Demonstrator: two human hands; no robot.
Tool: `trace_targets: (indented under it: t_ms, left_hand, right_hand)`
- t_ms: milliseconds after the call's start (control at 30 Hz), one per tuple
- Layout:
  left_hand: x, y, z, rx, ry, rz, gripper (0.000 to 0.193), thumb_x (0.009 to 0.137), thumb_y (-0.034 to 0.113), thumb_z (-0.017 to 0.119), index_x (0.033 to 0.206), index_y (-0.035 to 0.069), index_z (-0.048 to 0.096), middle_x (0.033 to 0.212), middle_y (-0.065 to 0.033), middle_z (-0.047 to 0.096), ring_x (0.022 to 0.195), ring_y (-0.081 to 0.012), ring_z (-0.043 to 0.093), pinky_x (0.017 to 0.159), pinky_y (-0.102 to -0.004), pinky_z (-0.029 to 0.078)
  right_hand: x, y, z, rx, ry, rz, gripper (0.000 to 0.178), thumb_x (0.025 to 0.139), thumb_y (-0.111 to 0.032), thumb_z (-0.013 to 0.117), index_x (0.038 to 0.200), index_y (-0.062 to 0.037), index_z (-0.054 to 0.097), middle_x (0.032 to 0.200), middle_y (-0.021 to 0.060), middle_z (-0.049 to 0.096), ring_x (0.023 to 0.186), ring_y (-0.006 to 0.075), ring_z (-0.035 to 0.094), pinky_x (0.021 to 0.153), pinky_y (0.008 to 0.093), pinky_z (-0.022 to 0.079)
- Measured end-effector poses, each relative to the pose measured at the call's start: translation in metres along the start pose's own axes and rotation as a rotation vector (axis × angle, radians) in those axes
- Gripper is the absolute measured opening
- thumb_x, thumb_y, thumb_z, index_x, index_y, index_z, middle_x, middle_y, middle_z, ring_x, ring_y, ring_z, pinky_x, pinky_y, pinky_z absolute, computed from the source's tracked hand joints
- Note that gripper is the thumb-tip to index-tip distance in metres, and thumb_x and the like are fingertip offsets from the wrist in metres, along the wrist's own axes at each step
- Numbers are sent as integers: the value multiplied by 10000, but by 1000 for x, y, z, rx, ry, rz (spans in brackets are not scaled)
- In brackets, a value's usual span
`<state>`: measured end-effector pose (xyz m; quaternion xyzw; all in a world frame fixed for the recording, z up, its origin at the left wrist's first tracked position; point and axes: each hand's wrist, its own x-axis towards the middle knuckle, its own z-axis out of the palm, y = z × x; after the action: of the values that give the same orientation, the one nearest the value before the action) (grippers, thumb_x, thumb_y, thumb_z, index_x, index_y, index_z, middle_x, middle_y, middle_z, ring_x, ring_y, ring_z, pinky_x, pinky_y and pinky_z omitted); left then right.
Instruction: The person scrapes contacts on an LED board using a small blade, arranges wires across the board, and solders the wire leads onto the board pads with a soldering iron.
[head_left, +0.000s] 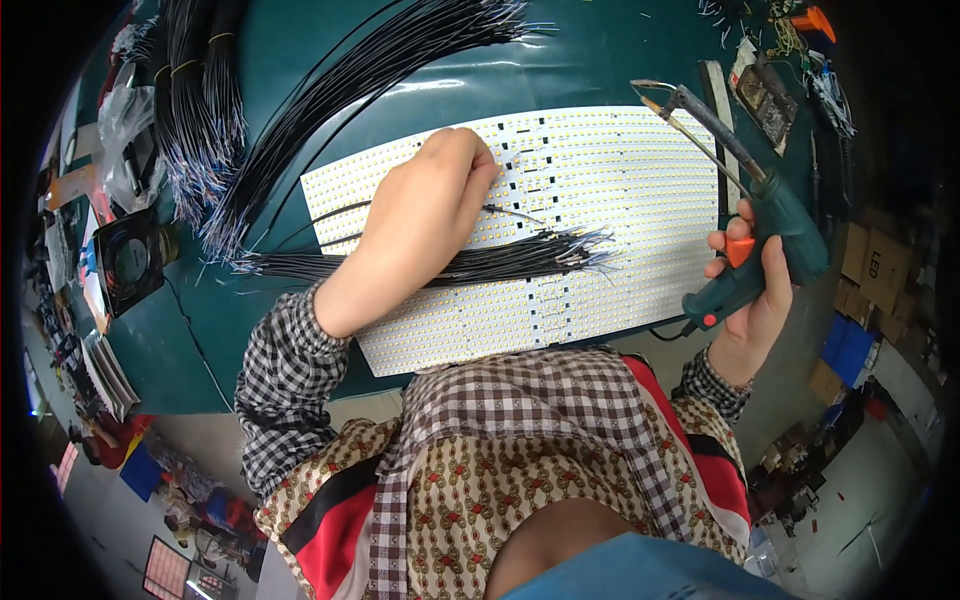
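Note:
My right hand (752, 290) grips a green soldering gun (788, 225) with an orange trigger, its tip (655, 104) pointing up and left over the far right of a white LED panel (640, 200). My left hand (435, 195) is closed above the panel's left half, fingertips near the column of dark solder pads (515, 175). What those fingers pinch is hidden. A thin wire with a bared light end (515, 214) comes out beside the hand. Below it, a bundle of black wires (500, 262) with stripped tips lies across the panel, under my left forearm.
A thick bundle of black wires (340, 110) spreads over the green table (590, 75). More tied bundles (190, 110) lie at far left, above a small black fan (128, 262). A dirty solder tray (765, 95) and grey bar (722, 120) sit at far right.

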<state>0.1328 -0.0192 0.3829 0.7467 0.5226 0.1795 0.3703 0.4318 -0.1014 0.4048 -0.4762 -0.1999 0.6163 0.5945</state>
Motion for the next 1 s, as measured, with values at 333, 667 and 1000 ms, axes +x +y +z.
trace_targets:
  t_ms: [333, 667, 1000]
  left_hand:
    - [25, 2, -11, -112, 11, 2, 114, 806, 87, 590, 810, -26, 580, 742, -131, 596, 652, -221, 585, 572, -318, 459]
    - [32, -2, 1, -5, 77, 47, 103, 745, 83, 590, 736, -18, 572, 756, -165, 593, 686, -316, 588, 622, -386, 471]
    - [29, 0, 3, -61, 118, 36, 94, 697, 87, 617, 712, 4, 573, 711, -133, 588, 646, -283, 590, 588, -363, 469]
  right_hand:
    - [-8, 3, 19, -205, -81, -66, 447, 899, -231, 527, 1197, 96, 466, 976, 171, 616, 927, 328, 630, 660, 347, 585]
    - [-16, 20, 30, -570, -6, -270, 436, 866, -199, 571, 1185, 85, 481, 970, 181, 604, 905, 349, 630, 665, 350, 581]
    - [-26, 25, 36, -563, 52, -228, 434, 850, -223, 590, 1142, 88, 507, 927, 170, 614, 847, 326, 646, 628, 324, 569]
